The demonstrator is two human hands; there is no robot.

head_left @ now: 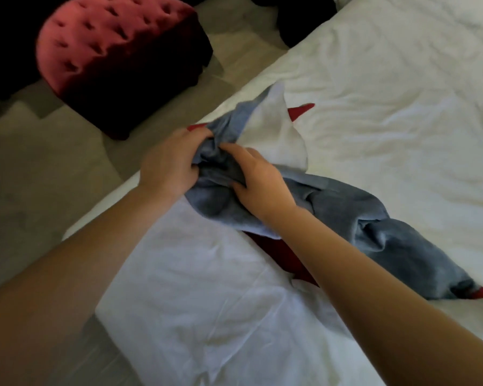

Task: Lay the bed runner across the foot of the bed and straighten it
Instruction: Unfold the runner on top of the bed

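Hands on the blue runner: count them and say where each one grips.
2. The left hand grips the bunched end of the blue runner; the right hand grips the folds right beside it. No other hand shows.

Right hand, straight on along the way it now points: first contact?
The right hand points up-left, fingers gripping the bunched blue-grey bed runner. Past that fabric it would probably meet the left hand, which grips the same bunch. Depth between them is unclear.
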